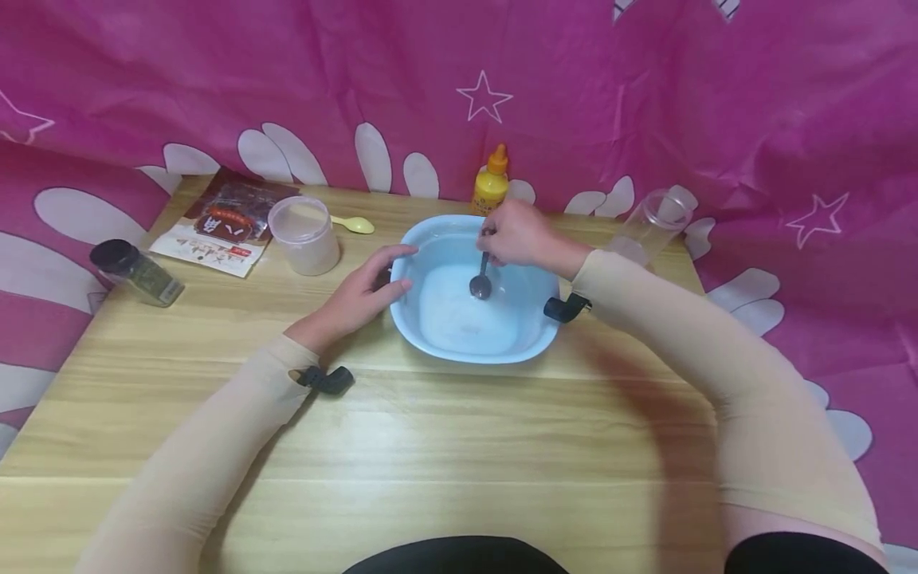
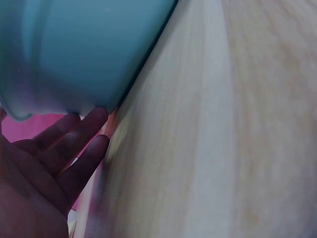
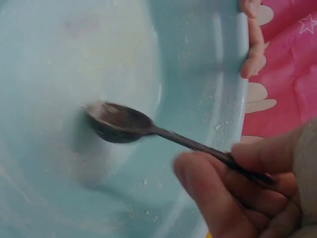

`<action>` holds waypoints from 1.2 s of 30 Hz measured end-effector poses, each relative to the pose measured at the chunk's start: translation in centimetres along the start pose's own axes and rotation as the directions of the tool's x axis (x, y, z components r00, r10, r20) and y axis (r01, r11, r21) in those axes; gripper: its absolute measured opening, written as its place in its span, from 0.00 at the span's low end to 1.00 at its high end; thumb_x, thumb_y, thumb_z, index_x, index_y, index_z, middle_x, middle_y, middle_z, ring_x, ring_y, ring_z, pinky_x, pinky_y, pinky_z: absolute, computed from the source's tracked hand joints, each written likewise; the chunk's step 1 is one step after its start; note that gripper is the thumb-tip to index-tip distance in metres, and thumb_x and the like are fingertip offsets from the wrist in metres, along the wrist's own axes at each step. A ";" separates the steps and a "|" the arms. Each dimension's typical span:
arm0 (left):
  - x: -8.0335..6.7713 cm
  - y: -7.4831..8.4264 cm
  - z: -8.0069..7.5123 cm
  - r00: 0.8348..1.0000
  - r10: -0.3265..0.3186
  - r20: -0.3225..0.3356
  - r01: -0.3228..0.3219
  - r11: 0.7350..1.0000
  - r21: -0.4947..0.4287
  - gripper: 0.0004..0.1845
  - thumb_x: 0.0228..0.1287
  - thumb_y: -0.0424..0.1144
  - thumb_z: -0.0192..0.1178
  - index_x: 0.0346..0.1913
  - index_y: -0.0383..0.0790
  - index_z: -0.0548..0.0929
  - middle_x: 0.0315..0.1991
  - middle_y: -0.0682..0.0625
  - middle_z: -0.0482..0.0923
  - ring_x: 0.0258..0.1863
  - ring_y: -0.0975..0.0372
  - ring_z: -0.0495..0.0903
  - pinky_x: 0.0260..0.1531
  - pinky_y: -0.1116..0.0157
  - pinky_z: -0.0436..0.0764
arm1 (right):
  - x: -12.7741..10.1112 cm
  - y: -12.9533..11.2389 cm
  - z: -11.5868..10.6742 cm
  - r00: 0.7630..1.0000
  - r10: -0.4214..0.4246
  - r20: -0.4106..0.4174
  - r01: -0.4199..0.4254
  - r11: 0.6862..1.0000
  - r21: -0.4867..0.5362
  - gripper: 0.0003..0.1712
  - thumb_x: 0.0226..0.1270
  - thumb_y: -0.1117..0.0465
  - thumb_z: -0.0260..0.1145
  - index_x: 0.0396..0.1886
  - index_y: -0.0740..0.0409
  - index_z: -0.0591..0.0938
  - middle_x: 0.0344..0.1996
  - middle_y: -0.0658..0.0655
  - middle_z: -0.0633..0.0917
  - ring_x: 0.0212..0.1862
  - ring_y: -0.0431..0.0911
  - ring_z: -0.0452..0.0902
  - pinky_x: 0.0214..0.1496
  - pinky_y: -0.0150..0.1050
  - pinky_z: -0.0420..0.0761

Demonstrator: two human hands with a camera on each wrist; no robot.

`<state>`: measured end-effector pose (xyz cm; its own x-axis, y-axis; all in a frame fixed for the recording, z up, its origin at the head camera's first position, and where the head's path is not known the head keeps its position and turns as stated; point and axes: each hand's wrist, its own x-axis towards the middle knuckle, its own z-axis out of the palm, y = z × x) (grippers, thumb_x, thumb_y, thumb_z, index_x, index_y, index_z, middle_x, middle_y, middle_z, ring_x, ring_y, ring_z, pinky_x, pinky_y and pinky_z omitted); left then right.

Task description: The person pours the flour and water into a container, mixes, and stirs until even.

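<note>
Pinching a dark spoon (image 1: 480,287), the right hand (image 1: 519,233) holds it over the floor of the blue basin (image 1: 473,351) — the left hand (image 1: 362,293), fingers spread, touches the basin's left side — a yellow bottle (image 1: 491,190) behind.

You have a dark spoon (image 1: 480,286) with a slim handle, pinched near its end by the grip of your right hand (image 1: 519,233). It is tilted, bowl lower, over the inside of the basin (image 1: 455,331); whether it touches the bottom, you cannot tell. The basin is pale blue, oblong with rounded corners, and stands upright on the bench (image 1: 459,430). Small droplets or specks dot its inner wall. The grip of your left hand (image 1: 362,293) touches its left rim.
</note>
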<state>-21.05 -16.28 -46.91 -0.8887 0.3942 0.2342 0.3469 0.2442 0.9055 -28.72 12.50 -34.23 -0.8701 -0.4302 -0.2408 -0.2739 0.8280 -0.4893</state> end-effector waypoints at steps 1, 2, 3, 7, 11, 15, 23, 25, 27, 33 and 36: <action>0.0 0.0 0.0 1.000 0.000 0.000 0.000 1.000 0.003 0.30 0.84 0.37 0.62 0.83 0.46 0.71 0.81 0.45 0.71 0.71 0.48 0.79 0.68 0.49 0.83 | -0.1 0.0 0.0 0.999 0.002 0.035 -0.002 1.000 0.018 0.11 0.81 0.61 0.71 0.46 0.64 0.93 0.28 0.56 0.92 0.33 0.47 0.91 0.40 0.38 0.88; -0.1 0.0 -0.1 1.000 -0.001 0.000 0.001 1.000 0.003 0.30 0.84 0.37 0.62 0.83 0.46 0.71 0.81 0.45 0.71 0.71 0.49 0.78 0.69 0.49 0.82 | -0.1 0.0 -0.1 0.997 -0.006 0.074 0.003 0.999 0.038 0.11 0.81 0.61 0.71 0.47 0.65 0.93 0.29 0.57 0.92 0.33 0.46 0.92 0.41 0.38 0.90; -0.1 0.0 -0.1 1.000 -0.002 -0.002 0.002 1.000 0.003 0.29 0.84 0.37 0.62 0.83 0.46 0.71 0.81 0.46 0.71 0.72 0.50 0.78 0.69 0.48 0.82 | -0.2 0.0 0.0 0.994 -0.015 0.111 0.007 0.998 0.069 0.11 0.80 0.61 0.71 0.48 0.66 0.93 0.30 0.57 0.92 0.34 0.46 0.92 0.42 0.38 0.91; -0.3 0.0 -0.1 1.000 0.004 -0.003 -0.004 1.000 0.001 0.30 0.84 0.37 0.62 0.83 0.46 0.71 0.81 0.46 0.70 0.74 0.50 0.76 0.72 0.46 0.79 | 0.1 0.0 0.4 0.982 -0.080 0.171 0.054 0.987 0.153 0.13 0.81 0.61 0.72 0.51 0.68 0.92 0.34 0.58 0.94 0.36 0.46 0.94 0.44 0.38 0.93; -0.3 -0.1 -0.1 1.000 0.003 -0.001 -0.003 1.000 -0.004 0.30 0.84 0.37 0.62 0.83 0.46 0.71 0.81 0.45 0.70 0.73 0.48 0.77 0.70 0.44 0.81 | 0.5 0.2 0.3 0.995 -0.070 0.078 0.059 0.990 0.129 0.12 0.82 0.60 0.71 0.48 0.66 0.93 0.33 0.57 0.93 0.36 0.45 0.93 0.42 0.36 0.91; -0.3 0.0 -0.1 1.000 -0.004 0.004 0.004 1.000 -0.008 0.30 0.84 0.38 0.62 0.83 0.47 0.71 0.81 0.45 0.70 0.71 0.48 0.79 0.68 0.45 0.83 | 0.4 0.6 -0.3 0.997 -0.021 0.077 0.015 0.997 0.079 0.11 0.81 0.60 0.72 0.47 0.65 0.93 0.32 0.57 0.93 0.35 0.46 0.93 0.44 0.40 0.92; -0.1 0.0 -0.1 1.000 0.000 0.008 0.000 1.000 -0.018 0.30 0.84 0.38 0.62 0.83 0.46 0.71 0.82 0.44 0.70 0.73 0.47 0.77 0.69 0.44 0.82 | 0.3 1.2 -0.6 0.984 -0.063 0.166 0.041 0.990 0.133 0.13 0.83 0.59 0.71 0.52 0.66 0.92 0.36 0.58 0.94 0.41 0.49 0.94 0.50 0.42 0.93; -0.1 0.0 -0.1 1.000 -0.003 0.011 0.003 1.000 -0.018 0.30 0.84 0.38 0.62 0.83 0.47 0.70 0.82 0.45 0.69 0.73 0.48 0.77 0.70 0.44 0.81 | 0.3 1.2 -0.7 0.992 -0.048 0.120 0.035 0.993 0.109 0.13 0.83 0.59 0.70 0.51 0.66 0.92 0.35 0.58 0.94 0.39 0.48 0.94 0.47 0.40 0.92; -0.1 0.0 -0.1 1.000 -0.005 0.013 0.006 1.000 -0.021 0.30 0.85 0.38 0.62 0.83 0.48 0.70 0.82 0.45 0.69 0.72 0.48 0.78 0.68 0.44 0.83 | 0.1 1.2 -0.9 0.995 -0.027 0.101 0.017 0.996 0.092 0.13 0.82 0.60 0.70 0.51 0.67 0.92 0.34 0.59 0.93 0.38 0.49 0.94 0.46 0.41 0.93; 0.0 0.1 0.0 1.000 0.000 0.010 0.000 1.000 -0.021 0.30 0.85 0.39 0.62 0.83 0.48 0.71 0.81 0.46 0.70 0.72 0.48 0.78 0.68 0.45 0.83 | -0.3 0.6 -0.3 0.963 -0.104 0.247 0.071 0.988 0.139 0.12 0.80 0.61 0.73 0.51 0.68 0.92 0.35 0.59 0.93 0.39 0.50 0.94 0.48 0.44 0.94; 0.0 0.0 0.1 1.000 0.010 0.009 -0.009 1.000 -0.013 0.30 0.84 0.38 0.62 0.83 0.47 0.71 0.81 0.46 0.70 0.74 0.50 0.76 0.72 0.45 0.79 | 0.0 0.3 0.5 0.956 -0.153 0.249 0.102 0.973 0.205 0.13 0.81 0.61 0.72 0.51 0.69 0.91 0.36 0.59 0.93 0.41 0.52 0.94 0.47 0.41 0.93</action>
<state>-21.05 -16.17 -46.94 -0.8827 0.4042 0.2398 0.3513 0.2285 0.9079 -28.63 12.62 -34.78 -0.6880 -0.6274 -0.3647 -0.2711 0.6884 -0.6727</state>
